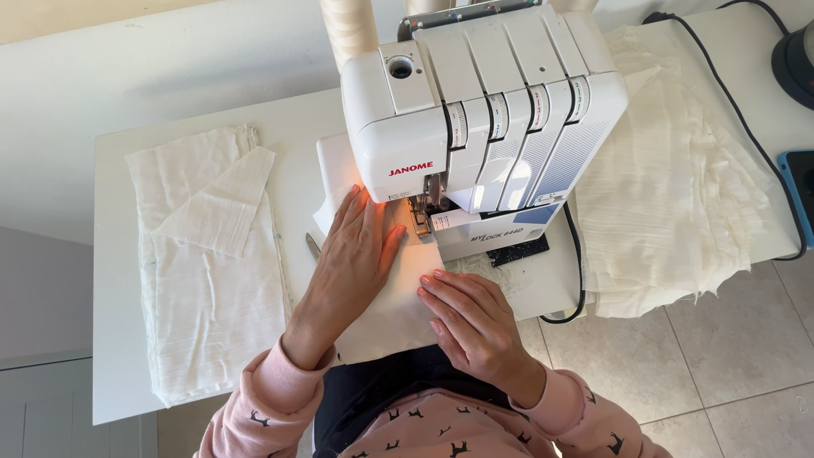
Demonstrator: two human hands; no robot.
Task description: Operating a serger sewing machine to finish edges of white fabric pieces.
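A white overlock sewing machine stands on the white table. A piece of white cloth lies under its presser foot, lit by the machine's lamp. My left hand rests flat on the cloth just left of the foot, fingers pointing toward the machine. My right hand lies flat on the cloth's right edge, nearer to me, fingers pointing left. Both hands press on the fabric and grip nothing.
A stack of white cloth pieces lies at the table's left. A pile of cream crinkled fabric sits to the machine's right, hanging over the edge. A small metal tool lies by my left hand. A black cable runs at the right.
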